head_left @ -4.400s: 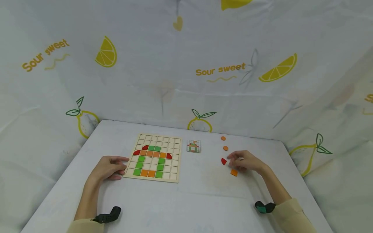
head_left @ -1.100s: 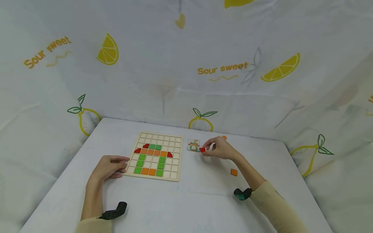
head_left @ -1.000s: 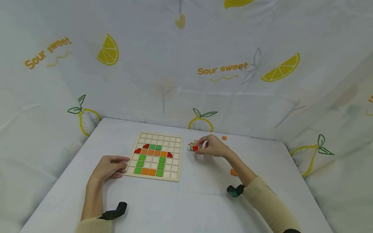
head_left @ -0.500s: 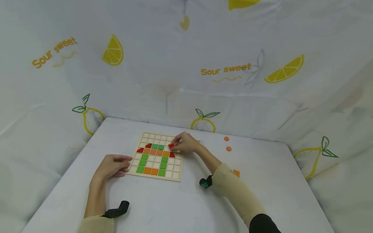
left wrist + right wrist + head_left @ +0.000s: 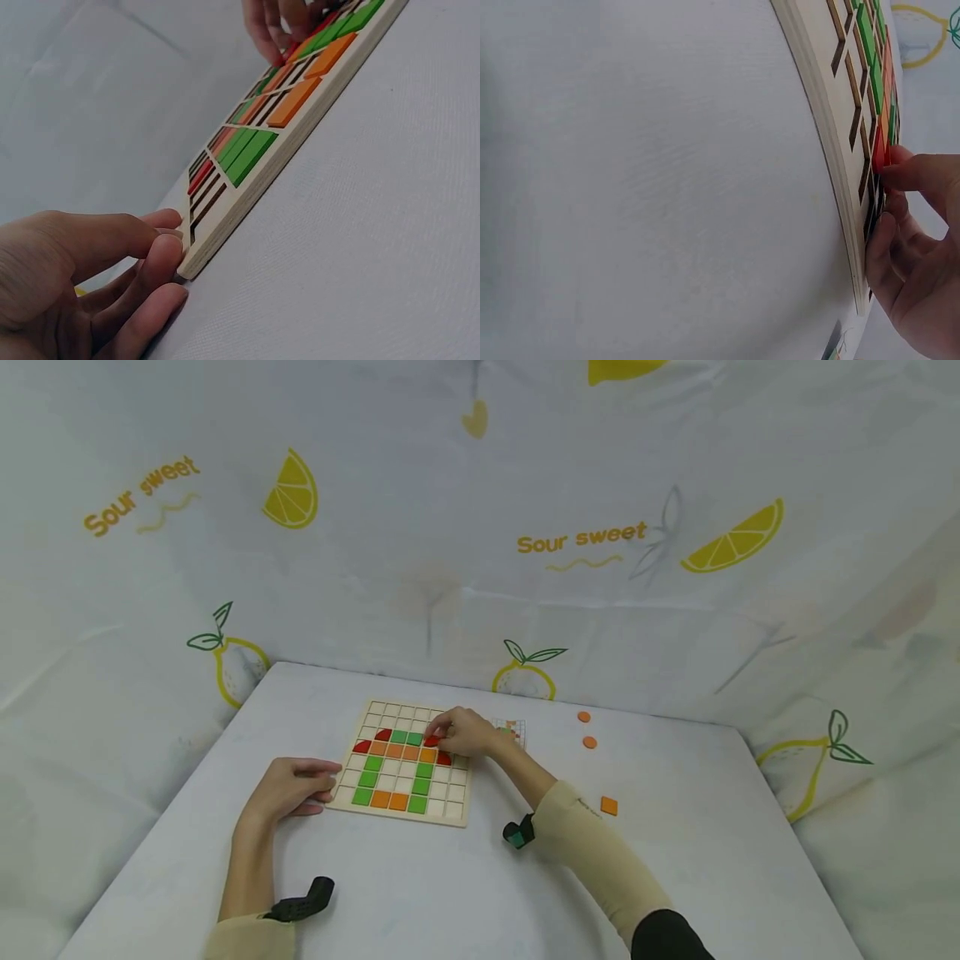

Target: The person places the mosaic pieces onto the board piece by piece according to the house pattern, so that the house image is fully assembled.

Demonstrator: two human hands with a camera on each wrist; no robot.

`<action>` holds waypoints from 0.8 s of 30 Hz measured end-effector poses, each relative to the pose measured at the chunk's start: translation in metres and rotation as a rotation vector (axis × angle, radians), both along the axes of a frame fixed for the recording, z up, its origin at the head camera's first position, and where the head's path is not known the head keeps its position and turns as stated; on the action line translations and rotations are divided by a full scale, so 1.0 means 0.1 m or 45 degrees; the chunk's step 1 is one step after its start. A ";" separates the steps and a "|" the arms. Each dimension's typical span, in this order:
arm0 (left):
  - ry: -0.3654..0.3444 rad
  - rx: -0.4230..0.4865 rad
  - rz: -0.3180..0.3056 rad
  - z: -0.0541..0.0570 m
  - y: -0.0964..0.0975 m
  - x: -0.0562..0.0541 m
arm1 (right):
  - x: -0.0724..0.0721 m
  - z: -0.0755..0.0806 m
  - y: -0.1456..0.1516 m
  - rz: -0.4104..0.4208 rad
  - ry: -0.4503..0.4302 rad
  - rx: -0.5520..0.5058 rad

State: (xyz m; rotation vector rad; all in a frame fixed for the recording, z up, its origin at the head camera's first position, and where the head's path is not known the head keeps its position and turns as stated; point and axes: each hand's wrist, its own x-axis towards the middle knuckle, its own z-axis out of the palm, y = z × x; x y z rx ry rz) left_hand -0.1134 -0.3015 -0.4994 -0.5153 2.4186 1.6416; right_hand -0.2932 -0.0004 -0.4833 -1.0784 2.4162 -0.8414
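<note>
My right hand (image 5: 467, 732) pinches a red quarter-circle tile (image 5: 431, 741) right over the upper part of the wooden grid board (image 5: 455, 814), just right of two green tiles (image 5: 407, 738). In the right wrist view the thumb and fingertips stand close over the board, beside a red tile (image 5: 879, 150). Another red quarter-circle (image 5: 444, 759) lies partly under that hand. My left hand (image 5: 288, 785) rests at the board's left edge, loosely bent fingertips (image 5: 171, 253) against its near corner. Orange, green and red tiles form a mushroom-like figure in the grid.
A small pattern card (image 5: 513, 727) lies right of the board, partly covered by the right hand. Farther right are two orange discs (image 5: 583, 717) and an orange square tile (image 5: 609, 806). A white patterned cloth (image 5: 360, 585) hangs behind the table.
My right hand has taken the red quarter-circle from the loose tiles, carried it left past the card, and lowered it onto the board's upper part. The left hand has stayed put.
</note>
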 end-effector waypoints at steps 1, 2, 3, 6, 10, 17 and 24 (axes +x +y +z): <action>0.000 -0.001 0.001 0.00 0.00 0.00 | 0.00 0.00 0.00 0.002 0.009 -0.005; 0.001 -0.001 0.000 0.01 0.00 0.00 | 0.01 0.00 0.01 0.002 0.016 -0.010; 0.001 0.001 0.001 0.01 0.00 0.00 | 0.01 0.00 0.01 -0.004 0.021 -0.020; 0.003 0.005 -0.004 0.03 0.00 0.01 | 0.03 0.01 0.02 -0.039 0.033 -0.032; 0.003 0.010 -0.008 0.04 0.00 0.02 | 0.05 0.02 0.03 -0.092 -0.007 -0.045; -0.001 0.012 0.004 0.04 0.01 0.01 | 0.03 0.00 0.03 -0.078 -0.012 -0.059; -0.001 0.010 0.010 0.03 0.00 0.01 | 0.01 -0.01 0.02 -0.024 0.028 -0.082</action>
